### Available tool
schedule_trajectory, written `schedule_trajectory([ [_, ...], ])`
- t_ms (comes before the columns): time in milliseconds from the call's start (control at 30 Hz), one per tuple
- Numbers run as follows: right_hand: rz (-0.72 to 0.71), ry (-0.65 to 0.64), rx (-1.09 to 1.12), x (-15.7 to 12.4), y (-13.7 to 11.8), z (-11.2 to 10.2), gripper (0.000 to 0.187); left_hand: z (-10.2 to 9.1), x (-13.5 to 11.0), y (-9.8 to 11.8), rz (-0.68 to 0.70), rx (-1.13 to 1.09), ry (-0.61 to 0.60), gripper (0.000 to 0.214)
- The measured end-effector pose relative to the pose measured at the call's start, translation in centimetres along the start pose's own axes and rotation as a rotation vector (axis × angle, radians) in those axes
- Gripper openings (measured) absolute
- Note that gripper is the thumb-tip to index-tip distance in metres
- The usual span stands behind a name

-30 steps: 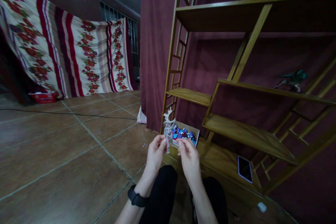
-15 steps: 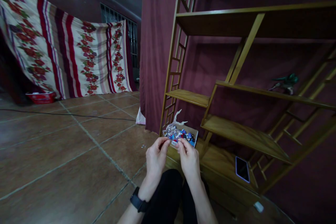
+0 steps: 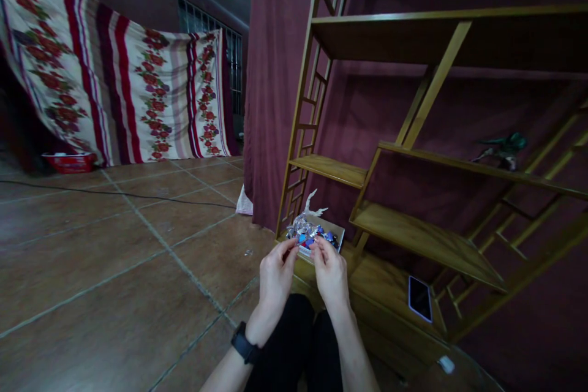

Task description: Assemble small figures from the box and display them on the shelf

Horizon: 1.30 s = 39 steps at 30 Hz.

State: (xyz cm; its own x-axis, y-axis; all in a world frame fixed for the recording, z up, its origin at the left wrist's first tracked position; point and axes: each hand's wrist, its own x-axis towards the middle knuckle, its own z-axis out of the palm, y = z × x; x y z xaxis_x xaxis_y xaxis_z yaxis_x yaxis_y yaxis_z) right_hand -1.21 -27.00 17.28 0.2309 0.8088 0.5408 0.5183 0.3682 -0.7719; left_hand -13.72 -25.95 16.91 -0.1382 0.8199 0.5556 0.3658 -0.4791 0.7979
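My left hand [image 3: 278, 268], with a black watch [image 3: 245, 343] on its wrist, is closed in a pinch at thumb and fingertips. Facing it a short way to the right, my right hand [image 3: 331, 271] pinches in the same manner. Whatever the fingertips hold is too small to make out. Just beyond them stands an open shallow box [image 3: 339, 229] filled with small blue, red and dark pieces [image 3: 309, 240]. Clear, shiny crumpled material [image 3: 298, 226] lies at its left side, and a pale branch-like piece [image 3: 313, 207] sticks up out of it. My hands hide part of the box's near side.
A wooden shelf unit [image 3: 395, 17] fills the right side, with a phone-like device [image 3: 419, 299] on its low board and a green figurine [image 3: 508, 146] higher up. A white object [image 3: 446, 364] lies below. Left are a floral cloth [image 3: 156, 92], red basket [image 3: 71, 162] and black cable [image 3: 138, 195].
The view has shifted slightly. Both hands stay pinched before the box, their fingertips marginally higher. Clear material in the box looks flatter from this angle.
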Motion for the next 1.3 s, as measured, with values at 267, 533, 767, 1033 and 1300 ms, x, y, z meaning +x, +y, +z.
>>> schedule_trajectory([
  [267,0.015,0.043,0.007,0.5,1.4,-0.3,0.033,1.3,0.4,-0.1,0.068,0.247,-0.018,0.023],
  [533,0.104,0.026,0.119,0.1,2.9,0.6,0.034,1.8,0.8,-0.4,0.118,0.553,-0.057,0.028],
  [767,0.207,-0.003,0.279,-0.4,2.9,1.2,0.036,2.0,0.9,-0.4,0.146,0.612,-0.05,0.024],
  [1033,0.248,0.038,0.361,-0.4,3.8,1.8,0.039,2.2,0.2,-0.9,0.22,0.611,-0.094,0.019],
  [1300,0.284,0.084,0.464,-0.8,5.2,1.9,0.041,2.4,-0.1,-0.6,0.288,0.679,-0.131,0.02],
])
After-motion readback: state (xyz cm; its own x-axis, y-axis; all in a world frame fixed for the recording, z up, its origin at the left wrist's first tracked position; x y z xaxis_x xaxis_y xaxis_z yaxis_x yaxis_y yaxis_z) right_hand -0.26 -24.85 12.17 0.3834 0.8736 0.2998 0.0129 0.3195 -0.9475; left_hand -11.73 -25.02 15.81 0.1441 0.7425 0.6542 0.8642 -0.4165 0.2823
